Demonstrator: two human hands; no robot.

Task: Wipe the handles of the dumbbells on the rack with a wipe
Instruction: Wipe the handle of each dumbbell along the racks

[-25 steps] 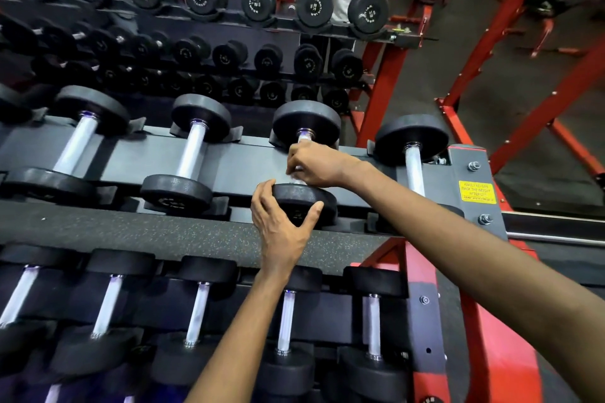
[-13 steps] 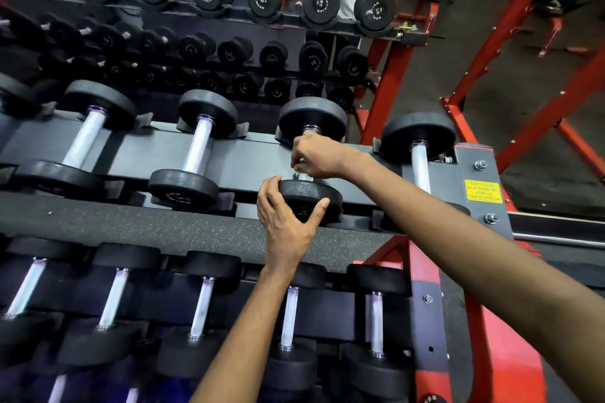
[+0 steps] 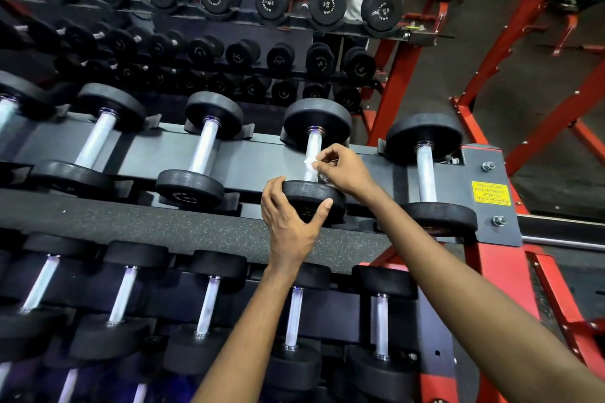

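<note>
Head view: wipe (image 3: 309,165) held at a dumbbell (image 3: 317,119) handle (image 3: 313,145), centre of frame
Curled fingertips of the right grip (image 3: 343,170) pinch the white wipe against the lower handle, on the upper row of the near rack (image 3: 262,157); most of the wipe sits behind the fingers, its extent unclear. The left grip (image 3: 291,219) curls round the near head (image 3: 307,193), partly covering its face. Half a second ago the right grip wrapped over the handle and hid the wipe; now bare handle shows above it, the left grip unmoved
</note>
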